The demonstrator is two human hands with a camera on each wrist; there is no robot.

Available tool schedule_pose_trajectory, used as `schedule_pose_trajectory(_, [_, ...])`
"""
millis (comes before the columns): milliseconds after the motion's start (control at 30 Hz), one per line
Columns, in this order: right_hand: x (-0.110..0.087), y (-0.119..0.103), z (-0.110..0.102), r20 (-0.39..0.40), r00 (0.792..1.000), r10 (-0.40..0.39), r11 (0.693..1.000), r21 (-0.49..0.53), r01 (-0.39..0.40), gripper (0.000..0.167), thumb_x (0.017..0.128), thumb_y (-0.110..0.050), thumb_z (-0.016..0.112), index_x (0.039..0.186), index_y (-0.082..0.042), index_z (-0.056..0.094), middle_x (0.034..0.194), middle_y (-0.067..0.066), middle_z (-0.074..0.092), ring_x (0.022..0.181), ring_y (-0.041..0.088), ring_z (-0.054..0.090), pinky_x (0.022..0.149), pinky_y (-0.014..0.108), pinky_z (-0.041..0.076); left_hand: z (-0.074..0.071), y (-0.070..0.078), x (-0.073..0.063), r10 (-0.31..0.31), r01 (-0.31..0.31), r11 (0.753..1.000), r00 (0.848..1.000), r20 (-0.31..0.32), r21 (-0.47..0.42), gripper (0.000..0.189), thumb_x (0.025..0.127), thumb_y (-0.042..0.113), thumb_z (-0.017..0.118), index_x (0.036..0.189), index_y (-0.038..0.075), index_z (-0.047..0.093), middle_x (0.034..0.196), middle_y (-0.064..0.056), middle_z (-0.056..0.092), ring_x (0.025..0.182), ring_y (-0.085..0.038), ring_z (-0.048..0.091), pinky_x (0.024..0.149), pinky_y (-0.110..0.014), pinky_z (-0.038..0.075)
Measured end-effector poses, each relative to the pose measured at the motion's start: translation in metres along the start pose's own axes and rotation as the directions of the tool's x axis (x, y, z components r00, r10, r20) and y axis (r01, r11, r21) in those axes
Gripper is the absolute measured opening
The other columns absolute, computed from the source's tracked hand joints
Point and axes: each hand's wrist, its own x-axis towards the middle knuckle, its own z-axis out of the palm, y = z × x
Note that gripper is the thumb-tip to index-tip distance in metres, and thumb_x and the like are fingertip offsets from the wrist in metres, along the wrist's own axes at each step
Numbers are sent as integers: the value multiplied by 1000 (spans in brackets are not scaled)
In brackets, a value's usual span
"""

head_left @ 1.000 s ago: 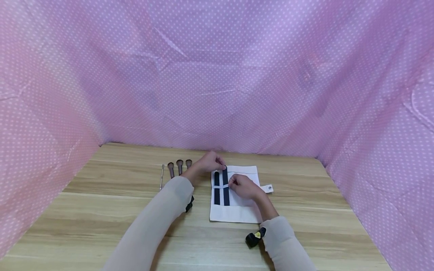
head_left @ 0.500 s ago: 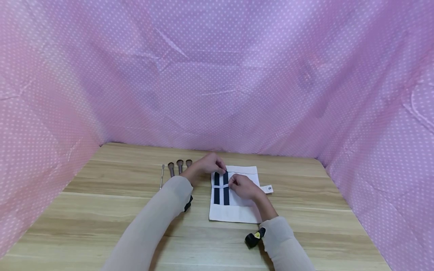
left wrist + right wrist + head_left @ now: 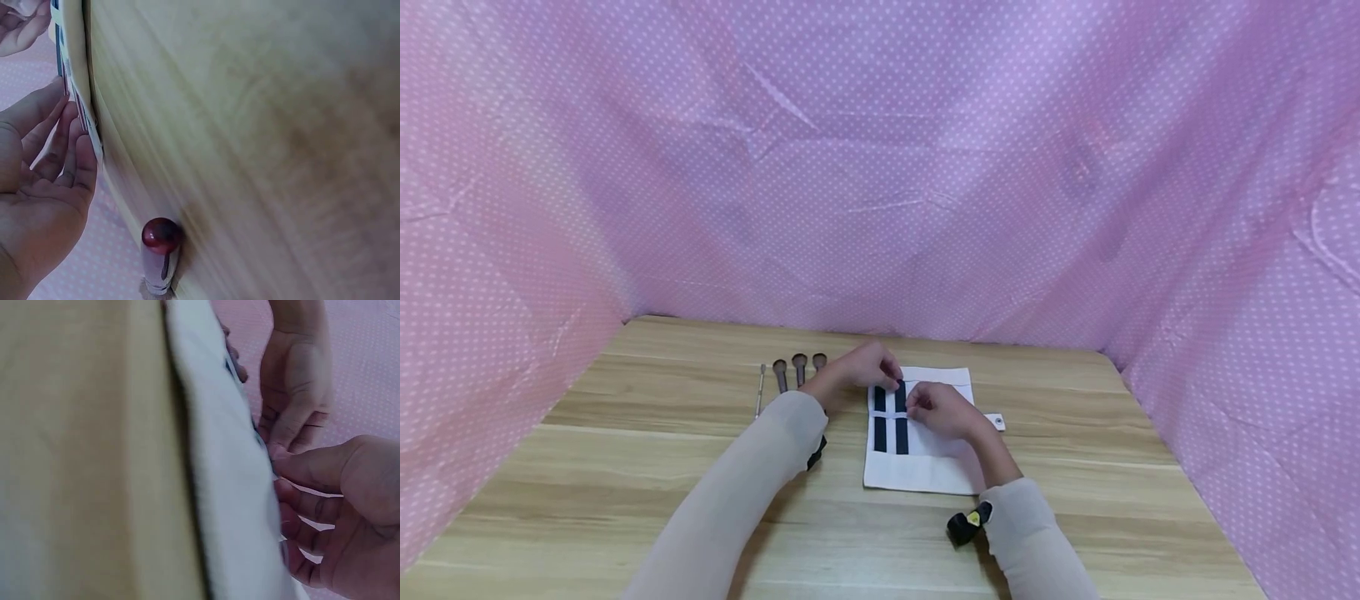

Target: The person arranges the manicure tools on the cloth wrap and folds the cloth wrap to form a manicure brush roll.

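Note:
A white fabric pouch (image 3: 917, 475) lies unfolded, with two flat black strips (image 3: 880, 435) standing side by side in it. Their lower ends go into the pouch's bottom pocket, and a thin white elastic band (image 3: 889, 414) crosses over them. My left hand (image 3: 868, 365) pinches the top end of the right-hand strip (image 3: 902, 435). At the band's right part, my right hand (image 3: 943, 410) holds it between thumb and index finger. In the right wrist view the fingers of the right hand (image 3: 350, 512) reach the pouch's surface close to the left hand (image 3: 297, 387).
Left of the pouch lie three brown-headed brushes (image 3: 800, 371) and a thin metal tool (image 3: 760, 392), partly behind the left arm. A snap strap (image 3: 996, 422) sticks out at the pouch's right. Pink dotted cloth (image 3: 880, 208) hangs around the wooden table (image 3: 625, 467).
My left hand has moved slightly down towards me, and the top of the right-hand black strip has slid lower with it. The right hand has stayed nearly in place at the band.

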Motion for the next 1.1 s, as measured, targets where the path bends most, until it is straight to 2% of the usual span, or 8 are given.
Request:
schedule_pose_trajectory(167, [-3, 1, -9, 7, 999, -39, 998, -40, 39, 5, 97, -6, 67, 100, -6, 71, 87, -2, 66, 84, 13, 58, 81, 33, 50, 1, 2, -1, 12, -12, 1000, 1000, -5, 23, 8, 92, 5, 76, 99, 8, 78, 92, 2, 72, 87, -11, 63, 83, -26, 54])
schedule_pose_trajectory(567, [-12, 16, -21, 45, 998, -34, 996, -86, 38, 12, 91, -1, 72, 103, -2, 73, 90, 1, 69, 83, 14, 59, 79, 32, 53, 3, 3, -4, 40, -40, 999, 999, -4, 33, 8, 92, 4, 76, 100, 5, 77, 92, 0, 73, 87, -11, 65, 83, -26, 55])
schedule_pose_trajectory(800, [-15, 27, -21, 50, 999, 3, 1000, -23, -2, 15, 89, 3, 74, 103, -3, 76, 88, 0, 68, 81, 13, 57, 77, 29, 51, 4, 5, -8, 32, -31, 998, 999, -14, 57, 11, 94, 6, 75, 104, 6, 77, 95, 1, 73, 90, -11, 65, 86, -27, 55])
schedule_pose_trajectory(967, [-15, 29, -20, 48, 998, -39, 999, 3, 39, 14, 86, 5, 77, 97, -4, 76, 85, -1, 68, 80, 13, 57, 75, 28, 51, 3, 6, -12, 45, -43, 996, 999, -21, 76, 11, 94, 8, 74, 105, 6, 77, 96, 0, 74, 92, -12, 66, 87, -28, 55])
schedule_pose_trajectory(1100, [-15, 31, -19, 46, 998, -52, 999, 13, 51, 12, 86, 5, 77, 93, -4, 76, 82, -1, 67, 78, 12, 57, 72, 26, 51, -3, 9, -21, 25, -21, 996, 999, -43, 86, 10, 96, 9, 72, 104, 6, 77, 97, 0, 73, 93, -13, 65, 86, -31, 55])
